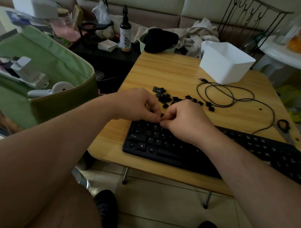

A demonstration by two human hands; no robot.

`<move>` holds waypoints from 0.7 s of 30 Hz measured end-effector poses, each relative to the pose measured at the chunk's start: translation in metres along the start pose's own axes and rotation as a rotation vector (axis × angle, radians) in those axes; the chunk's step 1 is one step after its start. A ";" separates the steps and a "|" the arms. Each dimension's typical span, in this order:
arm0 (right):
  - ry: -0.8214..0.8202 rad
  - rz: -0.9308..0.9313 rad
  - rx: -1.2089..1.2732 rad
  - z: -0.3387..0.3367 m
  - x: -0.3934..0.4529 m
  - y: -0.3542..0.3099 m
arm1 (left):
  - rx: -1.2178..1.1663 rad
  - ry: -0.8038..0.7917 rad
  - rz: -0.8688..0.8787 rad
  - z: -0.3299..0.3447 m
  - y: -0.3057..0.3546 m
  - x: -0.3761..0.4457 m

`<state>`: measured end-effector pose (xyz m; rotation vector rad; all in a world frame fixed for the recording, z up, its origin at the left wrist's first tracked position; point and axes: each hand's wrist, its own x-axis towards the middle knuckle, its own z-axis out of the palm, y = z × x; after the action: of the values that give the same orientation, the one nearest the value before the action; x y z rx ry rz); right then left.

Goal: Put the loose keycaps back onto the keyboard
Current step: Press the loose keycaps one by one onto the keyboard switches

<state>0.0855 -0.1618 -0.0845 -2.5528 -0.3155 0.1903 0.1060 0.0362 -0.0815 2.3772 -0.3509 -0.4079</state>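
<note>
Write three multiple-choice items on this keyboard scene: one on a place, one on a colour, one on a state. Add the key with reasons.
1. Where do the loose keycaps lie?
A. beyond the keyboard on the table
B. in the white box
C. on the floor

2. What colour is the keyboard?
A. white
B. black
C. green

3. What are the left hand and right hand doing?
A. resting flat on the table
B. fingertips pinched together over the keyboard's top left rows
C. lifting the cable

Key: 1 A, they are scattered on the wood behind the keyboard. 2 B, its body and keys are black. 3 B, both sets of fingers curl and meet there; what they pinch is hidden.
</note>
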 end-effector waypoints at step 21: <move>-0.058 -0.110 -0.226 -0.008 -0.001 -0.005 | -0.088 -0.055 -0.072 0.000 -0.001 0.000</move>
<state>0.0851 -0.1621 -0.0745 -2.7466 -0.5258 0.1972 0.1059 0.0364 -0.0821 2.3010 -0.2676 -0.5130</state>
